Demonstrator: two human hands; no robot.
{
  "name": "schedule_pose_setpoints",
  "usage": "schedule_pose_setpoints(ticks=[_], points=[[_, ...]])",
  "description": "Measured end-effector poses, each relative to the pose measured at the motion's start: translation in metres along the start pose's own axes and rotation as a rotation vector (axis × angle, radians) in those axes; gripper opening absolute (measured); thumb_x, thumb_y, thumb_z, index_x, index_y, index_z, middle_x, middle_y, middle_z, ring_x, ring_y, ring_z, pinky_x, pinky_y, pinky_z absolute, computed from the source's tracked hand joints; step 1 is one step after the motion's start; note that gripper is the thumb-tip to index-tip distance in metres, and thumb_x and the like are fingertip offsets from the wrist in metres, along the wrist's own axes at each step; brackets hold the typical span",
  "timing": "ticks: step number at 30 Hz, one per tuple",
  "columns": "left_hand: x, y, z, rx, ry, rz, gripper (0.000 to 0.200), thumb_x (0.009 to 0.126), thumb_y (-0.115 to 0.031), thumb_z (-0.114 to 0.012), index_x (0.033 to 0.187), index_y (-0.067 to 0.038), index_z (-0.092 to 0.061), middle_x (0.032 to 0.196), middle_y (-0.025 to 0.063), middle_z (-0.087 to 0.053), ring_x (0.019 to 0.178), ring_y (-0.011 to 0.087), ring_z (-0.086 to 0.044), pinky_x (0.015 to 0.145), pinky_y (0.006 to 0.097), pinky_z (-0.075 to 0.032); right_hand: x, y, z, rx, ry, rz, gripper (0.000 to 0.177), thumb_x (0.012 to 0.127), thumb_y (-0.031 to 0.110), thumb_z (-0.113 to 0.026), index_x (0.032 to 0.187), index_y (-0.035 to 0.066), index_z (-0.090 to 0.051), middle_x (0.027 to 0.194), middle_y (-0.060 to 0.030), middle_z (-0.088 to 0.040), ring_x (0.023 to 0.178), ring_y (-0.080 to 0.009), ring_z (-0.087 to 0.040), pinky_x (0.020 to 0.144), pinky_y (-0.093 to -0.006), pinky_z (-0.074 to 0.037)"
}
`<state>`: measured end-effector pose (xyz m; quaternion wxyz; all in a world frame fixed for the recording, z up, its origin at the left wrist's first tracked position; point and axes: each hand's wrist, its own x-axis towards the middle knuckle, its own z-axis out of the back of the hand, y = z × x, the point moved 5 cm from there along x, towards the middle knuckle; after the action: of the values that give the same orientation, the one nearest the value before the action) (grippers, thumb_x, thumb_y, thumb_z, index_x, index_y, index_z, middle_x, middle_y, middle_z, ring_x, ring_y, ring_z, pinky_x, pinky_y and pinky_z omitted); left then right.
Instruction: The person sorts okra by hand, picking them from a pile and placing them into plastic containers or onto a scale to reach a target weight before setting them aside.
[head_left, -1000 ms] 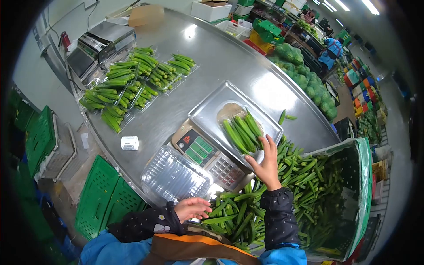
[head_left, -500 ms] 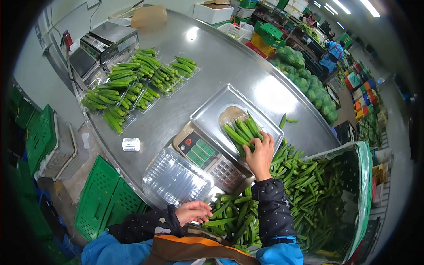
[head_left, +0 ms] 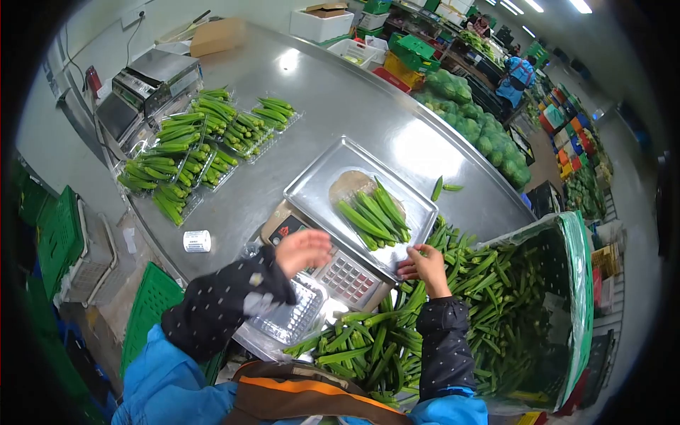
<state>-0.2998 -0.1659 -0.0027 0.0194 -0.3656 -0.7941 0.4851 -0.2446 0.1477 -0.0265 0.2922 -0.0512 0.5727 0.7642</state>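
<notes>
A bunch of green okra [head_left: 374, 214] lies on the metal pan [head_left: 315, 185] of a weighing scale. Over the scale's display hovers my left hand [head_left: 303, 251], its fingers stretched out and holding nothing. My right hand [head_left: 426, 269] is beside the pan's near right corner, thumb and fingers apart, with no okra visible in it. Below my left forearm, clear plastic trays [head_left: 292, 319] sit against the scale's keypad [head_left: 347, 278], partly covered by the sleeve. Loose okra [head_left: 382, 347] is heaped at the front of the table, reaching into a lined crate [head_left: 577, 304] on the right.
Filled okra trays [head_left: 191, 145] stand at the table's left, before a second scale [head_left: 145, 88]. A label roll [head_left: 197, 241] lies near the left edge. Two okra pieces [head_left: 443, 188] lie right of the pan. Bagged green vegetables [head_left: 471, 120] and a person in blue [head_left: 516, 79] are beyond.
My right hand has let go of the okra on the pan and drawn back toward the near corner. My left hand has risen forward from beside the trays to over the display.
</notes>
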Motion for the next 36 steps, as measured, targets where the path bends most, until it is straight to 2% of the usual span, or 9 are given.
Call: schedule_pose_setpoints(ticks=[2, 4, 6, 10, 13, 19, 22, 30, 36], points=[[0.052, 0.006, 0.017, 0.111, -0.177, 0.016, 0.051, 0.079, -0.001, -0.063, 0.125, 0.000, -0.042, 0.111, 0.0121, -0.053, 0.104, 0.0218, -0.057, 0.084, 0.0306, -0.048, -0.012, 0.018, -0.016, 0.073, 0.040, -0.093, 0.034, 0.088, 0.013, -0.053, 0.113, -0.006, -0.039, 0.074, -0.0198, -0.062, 0.054, -0.0229, -0.063, 0.045, -0.0295, -0.051], [0.102, 0.008, 0.032, 0.692, -0.394, -0.096, 0.077, 0.067, -0.010, -0.072, 0.133, 0.003, -0.035, 0.125, 0.0216, -0.049, 0.112, 0.0294, -0.053, 0.092, 0.0356, -0.044, 0.001, 0.004, -0.019, 0.015, 0.002, -0.078, 0.035, 0.087, 0.010, -0.053, 0.114, -0.006, -0.037, 0.074, -0.0197, -0.062, 0.054, -0.0230, -0.063, 0.045, -0.0301, -0.050], [0.119, -0.010, 0.022, 0.935, -0.483, -0.116, 0.071, 0.068, -0.025, -0.070, 0.127, 0.005, -0.043, 0.123, 0.0262, -0.050, 0.112, 0.0337, -0.053, 0.095, 0.0365, -0.042, 0.000, 0.006, -0.023, 0.060, -0.001, -0.088, 0.036, 0.082, 0.006, -0.055, 0.112, -0.004, -0.037, 0.073, -0.0179, -0.061, 0.052, -0.0237, -0.063, 0.043, -0.0309, -0.049], [0.178, -0.024, -0.003, 0.815, -0.320, 0.001, 0.069, 0.071, -0.014, -0.069, 0.130, 0.002, -0.039, 0.115, 0.0203, -0.057, 0.101, 0.0278, -0.059, 0.086, 0.0354, -0.048, -0.008, 0.015, -0.028, 0.110, 0.034, 0.040, 0.030, 0.076, 0.000, -0.055, 0.103, -0.001, -0.042, 0.072, -0.0156, -0.061, 0.051, -0.0226, -0.062, 0.041, -0.0309, -0.049], [0.187, -0.029, -0.019, 0.646, -0.370, 0.022, 0.063, 0.071, -0.011, -0.066, 0.128, 0.000, -0.042, 0.116, 0.0193, -0.056, 0.099, 0.0285, -0.059, 0.084, 0.0374, -0.049, 0.046, -0.042, -0.007, -0.174, -0.014, 0.714, 0.029, 0.076, -0.002, -0.055, 0.096, 0.008, -0.037, 0.077, -0.0120, -0.057, 0.052, -0.0211, -0.060, 0.043, -0.0309, -0.049], [0.121, -0.023, 0.007, 0.037, -0.328, 0.086, 0.052, 0.073, -0.006, -0.060, 0.124, -0.004, -0.047, 0.118, 0.0173, -0.054, 0.096, 0.0299, -0.059, 0.079, 0.0413, -0.051, 0.061, -0.047, -0.006, 0.129, -0.158, 0.394, 0.032, 0.081, 0.000, -0.055, 0.107, 0.010, -0.040, 0.078, -0.0055, -0.054, 0.057, -0.0136, -0.055, 0.041, -0.0266, -0.047], [0.082, -0.027, 0.028, -0.198, -0.270, 0.083, 0.048, 0.074, -0.003, -0.057, 0.121, -0.006, -0.050, 0.119, 0.0163, -0.053, 0.094, 0.0306, -0.059, 0.077, 0.0433, -0.052, -0.033, 0.052, -0.051, 0.279, -0.046, 0.228, 0.033, 0.082, 0.001, -0.056, 0.108, 0.012, -0.040, 0.082, -0.0043, -0.054, 0.062, -0.0123, -0.055, 0.047, -0.0247, -0.046], [-0.041, -0.045, 0.071, -0.573, 0.014, -0.127, 0.061, 0.075, 0.009, -0.049, 0.127, -0.021, -0.041, 0.119, 0.0113, -0.052, 0.104, 0.0308, -0.058, 0.089, 0.0567, -0.045, -0.074, 0.098, -0.156, 0.489, 0.257, 0.176, 0.029, 0.083, 0.002, -0.056, 0.105, 0.014, -0.041, 0.083, -0.0030, -0.055, 0.064, -0.0112, -0.052, 0.054, -0.0255, -0.046], [-0.108, -0.064, 0.132, -0.580, -0.042, -0.263, 0.061, 0.081, 0.009, -0.052, 0.134, -0.009, -0.029, 0.126, 0.0169, -0.047, 0.113, 0.0324, -0.052, 0.092, 0.0549, -0.045, -0.022, 0.083, -0.254, 0.108, 0.503, 0.485, 0.028, 0.086, 0.004, -0.052, 0.109, 0.010, -0.036, 0.086, -0.0078, -0.058, 0.069, -0.0166, -0.057, 0.061, -0.0299, -0.049]])
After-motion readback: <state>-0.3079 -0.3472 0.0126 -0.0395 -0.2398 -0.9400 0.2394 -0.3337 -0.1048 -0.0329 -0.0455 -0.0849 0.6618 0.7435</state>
